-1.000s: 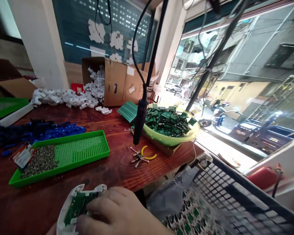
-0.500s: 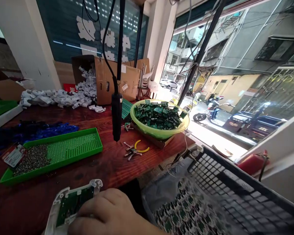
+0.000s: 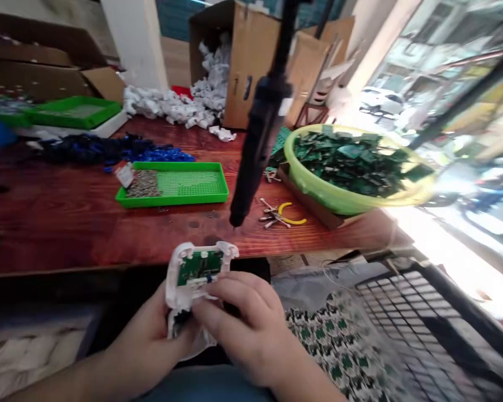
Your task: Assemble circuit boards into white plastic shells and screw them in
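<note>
Both hands hold a white plastic housing [image 3: 183,279] with a green circuit board [image 3: 199,264] seated in it, just below the table's near edge. My left hand [image 3: 148,340] grips the housing from below and the left, fingers wrapped round it. The fingers of my right hand [image 3: 245,324] are curled over the housing's lower right part, fingertips pressing near the board. A black electric screwdriver [image 3: 255,148] hangs from above, tip pointing down just beyond the housing.
On the red wooden table [image 3: 67,223] lie a green tray [image 3: 184,187] with screws, yellow-handled pliers [image 3: 283,215], a lime bowl [image 3: 331,195] of green boards, blue parts [image 3: 121,151], white housings [image 3: 171,106] spilling from a cardboard box [image 3: 251,56]. A black wire basket [image 3: 406,324] holds finished pieces at right.
The camera has tilted down and turned left. The housing has come off the table's edge toward my lap, and my left hand is now in view gripping it together with the right.
</note>
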{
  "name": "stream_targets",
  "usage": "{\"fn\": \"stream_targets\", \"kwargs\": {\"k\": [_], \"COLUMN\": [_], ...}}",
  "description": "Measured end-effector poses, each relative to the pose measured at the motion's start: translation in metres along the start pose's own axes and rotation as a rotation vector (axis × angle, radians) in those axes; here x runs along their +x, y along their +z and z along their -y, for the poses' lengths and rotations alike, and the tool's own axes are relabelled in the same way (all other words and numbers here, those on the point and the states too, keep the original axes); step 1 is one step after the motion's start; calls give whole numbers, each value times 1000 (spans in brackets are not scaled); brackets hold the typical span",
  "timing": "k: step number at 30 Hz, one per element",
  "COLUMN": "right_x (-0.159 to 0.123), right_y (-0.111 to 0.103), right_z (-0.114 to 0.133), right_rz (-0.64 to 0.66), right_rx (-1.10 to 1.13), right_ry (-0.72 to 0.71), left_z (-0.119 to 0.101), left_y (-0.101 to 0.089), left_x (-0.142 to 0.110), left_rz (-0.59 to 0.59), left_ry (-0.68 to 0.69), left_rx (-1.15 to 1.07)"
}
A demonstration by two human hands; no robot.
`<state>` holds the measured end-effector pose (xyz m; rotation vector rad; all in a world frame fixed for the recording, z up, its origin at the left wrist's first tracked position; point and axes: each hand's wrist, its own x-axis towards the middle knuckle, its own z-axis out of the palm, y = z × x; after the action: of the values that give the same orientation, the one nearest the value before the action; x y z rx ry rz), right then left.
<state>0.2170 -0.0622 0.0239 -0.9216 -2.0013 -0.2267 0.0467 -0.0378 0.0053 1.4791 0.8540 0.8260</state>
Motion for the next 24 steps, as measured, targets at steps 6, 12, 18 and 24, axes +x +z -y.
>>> {"fn": "stream_targets", "kwargs": {"k": [6, 12, 18, 24], "right_x": [-10, -14, -13, -15], "right_y": [0, 1, 2, 0], "right_z": [-2, -3, 0, 1], "right_rz": [-43, -10, -8, -58], "right_rx": [47, 110, 137, 68], "right_ry": [19, 15, 48, 88], "left_z": [-2, 2, 3, -1], "left_y": [4, 4, 1, -4], "left_x": [1, -1, -2, -2], "left_rz": [26, 37, 15, 68], "left_ry": [125, 258, 369, 371], "left_rx": [107, 216, 316, 355]}}
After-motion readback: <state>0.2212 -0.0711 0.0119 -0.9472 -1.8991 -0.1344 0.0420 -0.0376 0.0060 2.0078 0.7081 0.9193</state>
